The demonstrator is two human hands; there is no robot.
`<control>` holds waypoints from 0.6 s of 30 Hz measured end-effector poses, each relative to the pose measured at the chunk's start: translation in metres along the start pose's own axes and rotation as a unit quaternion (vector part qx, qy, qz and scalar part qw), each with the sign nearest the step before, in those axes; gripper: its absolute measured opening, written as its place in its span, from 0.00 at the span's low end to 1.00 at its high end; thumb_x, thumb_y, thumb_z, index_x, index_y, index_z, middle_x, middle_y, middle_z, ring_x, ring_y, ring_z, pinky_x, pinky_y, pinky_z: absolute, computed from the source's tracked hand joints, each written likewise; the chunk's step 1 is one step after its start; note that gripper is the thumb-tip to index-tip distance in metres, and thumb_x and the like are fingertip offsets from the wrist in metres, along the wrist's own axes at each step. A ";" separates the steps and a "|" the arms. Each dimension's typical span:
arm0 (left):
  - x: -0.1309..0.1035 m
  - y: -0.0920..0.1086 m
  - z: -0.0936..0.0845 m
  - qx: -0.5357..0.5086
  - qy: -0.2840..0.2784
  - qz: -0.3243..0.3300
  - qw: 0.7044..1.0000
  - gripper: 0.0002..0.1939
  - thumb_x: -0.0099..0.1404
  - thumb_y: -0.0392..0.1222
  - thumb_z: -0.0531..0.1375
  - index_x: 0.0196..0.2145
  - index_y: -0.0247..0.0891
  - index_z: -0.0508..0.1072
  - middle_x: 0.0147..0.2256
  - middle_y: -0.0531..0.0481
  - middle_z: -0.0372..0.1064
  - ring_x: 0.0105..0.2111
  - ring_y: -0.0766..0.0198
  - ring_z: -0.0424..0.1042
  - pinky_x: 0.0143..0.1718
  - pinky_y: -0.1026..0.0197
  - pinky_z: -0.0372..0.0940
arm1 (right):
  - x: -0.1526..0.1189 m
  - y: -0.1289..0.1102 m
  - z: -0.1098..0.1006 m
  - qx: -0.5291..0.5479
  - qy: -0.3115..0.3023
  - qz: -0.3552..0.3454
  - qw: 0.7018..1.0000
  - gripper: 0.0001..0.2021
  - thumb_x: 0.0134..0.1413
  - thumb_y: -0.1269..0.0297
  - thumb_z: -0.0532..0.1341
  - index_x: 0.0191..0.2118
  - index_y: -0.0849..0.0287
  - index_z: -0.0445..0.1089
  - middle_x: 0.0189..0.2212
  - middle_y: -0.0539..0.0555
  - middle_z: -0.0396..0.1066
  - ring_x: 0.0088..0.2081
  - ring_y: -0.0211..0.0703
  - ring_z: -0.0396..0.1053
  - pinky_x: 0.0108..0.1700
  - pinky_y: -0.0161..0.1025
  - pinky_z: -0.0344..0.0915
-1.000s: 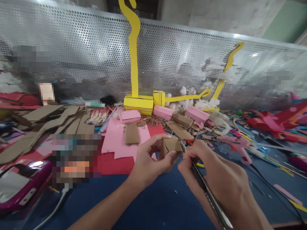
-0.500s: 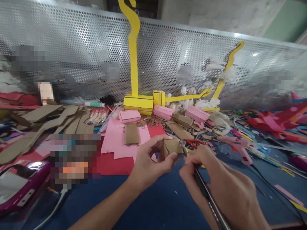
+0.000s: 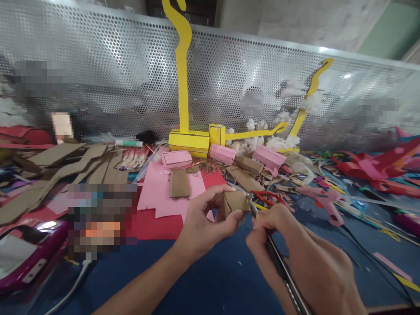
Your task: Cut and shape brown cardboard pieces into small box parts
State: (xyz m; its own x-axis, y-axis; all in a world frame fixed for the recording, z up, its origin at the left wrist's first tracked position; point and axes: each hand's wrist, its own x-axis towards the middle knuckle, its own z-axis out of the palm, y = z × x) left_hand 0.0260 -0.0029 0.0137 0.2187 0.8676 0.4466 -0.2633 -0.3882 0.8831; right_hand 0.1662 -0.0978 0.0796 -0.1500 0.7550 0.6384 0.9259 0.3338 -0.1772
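Observation:
My left hand (image 3: 210,223) pinches a small folded cardboard box (image 3: 236,203) between thumb and fingers, held above the table in the middle of the view. In my right hand (image 3: 302,249) is a slim craft knife (image 3: 278,258) with a silver tip and dark body, gripped like a pen. Its tip touches the box's right edge; the exact blade is too small to make out. Just behind lie red-handled scissors (image 3: 267,197), partly covered by my right hand.
Pink paper (image 3: 152,192) lies over red paper (image 3: 157,227) behind my left hand. A pink glue gun (image 3: 323,199) with a black cord rests at right. Cardboard strips (image 3: 78,162) cover the left side. Yellow paper pieces (image 3: 188,142) stand before a perforated metal panel (image 3: 114,65).
The knife tip has shifted very slightly at the box's right edge, and my right hand has moved a touch lower. My left hand keeps its hold on the box.

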 end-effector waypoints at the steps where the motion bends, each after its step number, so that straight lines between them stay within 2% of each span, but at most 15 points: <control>1: 0.000 0.000 0.000 0.000 -0.002 -0.001 1.000 0.17 0.58 0.39 0.69 0.46 0.36 0.76 0.32 0.48 0.76 0.33 0.61 0.73 0.31 0.64 0.69 | 0.000 0.000 0.000 -0.004 0.003 0.001 1.000 0.07 0.62 0.66 0.57 0.32 0.52 0.60 0.21 0.46 0.70 0.17 0.35 0.67 0.16 0.30 0.54; 7: 0.000 0.002 0.001 -0.002 -0.007 0.000 1.000 0.16 0.58 0.39 0.69 0.44 0.36 0.76 0.31 0.47 0.76 0.35 0.58 0.75 0.36 0.62 0.71 | -0.002 -0.003 0.004 -0.033 0.026 0.018 0.999 0.10 0.64 0.66 0.55 0.30 0.51 0.59 0.19 0.45 0.69 0.12 0.34 0.60 0.16 0.31 0.55; 14: 0.000 0.001 -0.001 0.002 -0.021 0.003 1.000 0.16 0.59 0.40 0.68 0.46 0.36 0.76 0.33 0.47 0.76 0.36 0.58 0.75 0.37 0.62 0.71 | -0.003 -0.003 0.004 -0.044 0.021 0.015 0.999 0.09 0.64 0.66 0.55 0.31 0.51 0.59 0.18 0.44 0.69 0.12 0.35 0.63 0.16 0.32 0.55; 18: 0.000 0.002 -0.001 0.002 -0.026 0.002 1.000 0.17 0.60 0.40 0.69 0.46 0.36 0.75 0.35 0.46 0.76 0.36 0.60 0.74 0.34 0.63 0.70 | -0.004 -0.003 0.003 -0.051 0.015 0.019 0.998 0.10 0.64 0.66 0.55 0.30 0.51 0.59 0.17 0.45 0.69 0.11 0.35 0.62 0.15 0.33 0.55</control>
State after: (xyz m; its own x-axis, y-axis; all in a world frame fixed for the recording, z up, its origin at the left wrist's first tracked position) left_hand 0.0241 -0.0036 0.0150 0.2656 0.8486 0.4576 -0.2614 -0.3935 0.8814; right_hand 0.1635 -0.1003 0.0756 -0.1047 0.7482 0.6552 0.9612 0.2452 -0.1263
